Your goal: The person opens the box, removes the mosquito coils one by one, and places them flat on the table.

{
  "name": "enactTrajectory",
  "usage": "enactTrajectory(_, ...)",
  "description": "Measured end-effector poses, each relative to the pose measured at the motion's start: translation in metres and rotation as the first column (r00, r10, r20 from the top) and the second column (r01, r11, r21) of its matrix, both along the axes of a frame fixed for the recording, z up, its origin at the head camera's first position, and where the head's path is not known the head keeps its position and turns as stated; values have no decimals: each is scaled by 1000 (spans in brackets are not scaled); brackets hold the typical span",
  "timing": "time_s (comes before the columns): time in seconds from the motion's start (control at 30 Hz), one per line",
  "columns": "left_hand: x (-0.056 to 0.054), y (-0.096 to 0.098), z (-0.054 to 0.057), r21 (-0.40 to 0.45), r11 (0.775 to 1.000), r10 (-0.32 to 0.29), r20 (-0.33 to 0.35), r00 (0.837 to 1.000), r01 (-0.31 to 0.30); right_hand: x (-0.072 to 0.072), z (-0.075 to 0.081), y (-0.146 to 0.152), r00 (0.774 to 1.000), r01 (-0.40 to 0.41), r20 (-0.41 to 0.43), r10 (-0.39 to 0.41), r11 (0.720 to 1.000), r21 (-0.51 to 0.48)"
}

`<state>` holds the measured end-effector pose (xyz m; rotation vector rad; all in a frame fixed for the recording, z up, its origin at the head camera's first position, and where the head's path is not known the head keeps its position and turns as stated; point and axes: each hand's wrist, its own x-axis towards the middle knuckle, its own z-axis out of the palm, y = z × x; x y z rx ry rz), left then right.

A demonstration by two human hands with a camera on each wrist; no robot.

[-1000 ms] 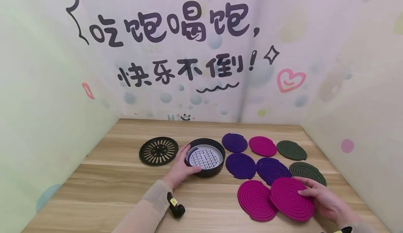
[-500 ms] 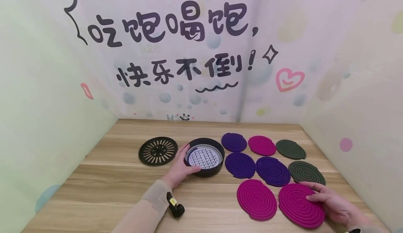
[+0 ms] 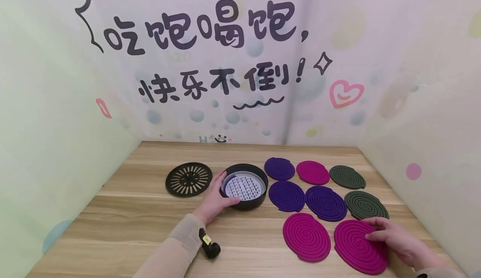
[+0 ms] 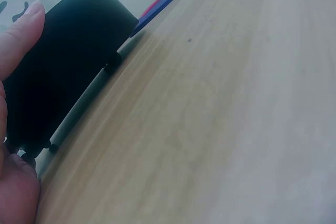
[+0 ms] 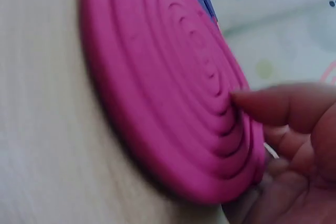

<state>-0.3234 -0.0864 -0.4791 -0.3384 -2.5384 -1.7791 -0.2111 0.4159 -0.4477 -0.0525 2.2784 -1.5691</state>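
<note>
My left hand (image 3: 215, 202) grips the side of a round black mosquito coil holder (image 3: 249, 205), its thumb along the near rim. Inside the holder lies a pale perforated plate; in the left wrist view its dark outer wall (image 4: 79, 51) stands on the table. At the front right, my right hand (image 3: 400, 241) pinches the edge of a magenta mosquito coil (image 3: 358, 248), thumb on top. Close over the table, that coil fills much of the right wrist view, with the other fingers partly hidden behind its edge. A second magenta coil (image 3: 306, 237) lies just left of it.
A slotted black lid (image 3: 189, 179) lies left of the holder. Purple coils (image 3: 287, 196), green coils (image 3: 366, 205) and another magenta coil (image 3: 312, 173) lie flat in rows to the right. Pale printed walls (image 3: 421, 144) enclose the wooden table (image 3: 143, 223).
The right hand has moved the held magenta coil right and toward the near edge, off the other magenta coil it overlapped. The left hand stays on the holder.
</note>
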Motion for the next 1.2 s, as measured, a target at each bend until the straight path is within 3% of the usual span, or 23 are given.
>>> enactTrajectory(0.13,0,0,0,7,1000,0,-7,1000,0,-1,6,-7,999,40,-29,-36,991,128)
enactTrajectory(0.53,2,0,2,-4,1000,-6,-6,1000,6,-1,11,-21,987,150,-94,-129,951,271)
enactTrajectory(1.2,1,-1,0,-4,1000,-1,-6,1000,1,-5,9,-25,982,171,-120,-144,952,254)
